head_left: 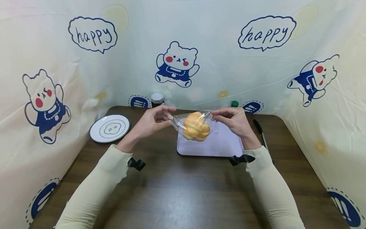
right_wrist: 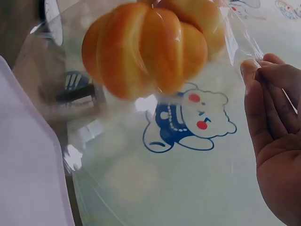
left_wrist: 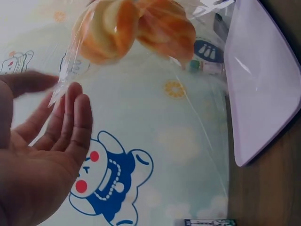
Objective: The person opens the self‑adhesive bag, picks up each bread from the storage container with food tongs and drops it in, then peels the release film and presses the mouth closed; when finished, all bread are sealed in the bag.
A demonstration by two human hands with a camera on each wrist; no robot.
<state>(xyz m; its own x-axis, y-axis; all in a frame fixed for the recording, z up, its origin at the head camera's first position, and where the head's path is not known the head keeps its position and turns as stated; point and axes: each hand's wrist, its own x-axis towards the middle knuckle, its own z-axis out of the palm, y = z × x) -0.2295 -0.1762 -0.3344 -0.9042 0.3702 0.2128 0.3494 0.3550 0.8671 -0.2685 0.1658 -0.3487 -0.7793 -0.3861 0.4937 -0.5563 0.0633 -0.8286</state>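
A golden-brown twisted bread roll (head_left: 196,126) sits inside a clear plastic bag (head_left: 177,122), held up over the lilac board (head_left: 211,148). My left hand (head_left: 155,119) pinches the bag's left edge between thumb and fingertips. In the left wrist view, the bag's corner runs between the thumb and the fingers of that hand (left_wrist: 56,146). On the opposite side, my right hand (head_left: 231,119) pinches the bag's gathered right edge. The right wrist view shows thumb and forefinger of this hand (right_wrist: 277,108) pressed together on the film, with the bread (right_wrist: 146,52) beyond them.
A white plate (head_left: 97,135) with a dark rim lies at the back left. Behind the hands stand a dark jar with a whitish lid (head_left: 157,98) and a green-capped bottle (head_left: 234,104). A long black utensil (head_left: 258,127) lies right of the board, on the brown table (head_left: 177,190).
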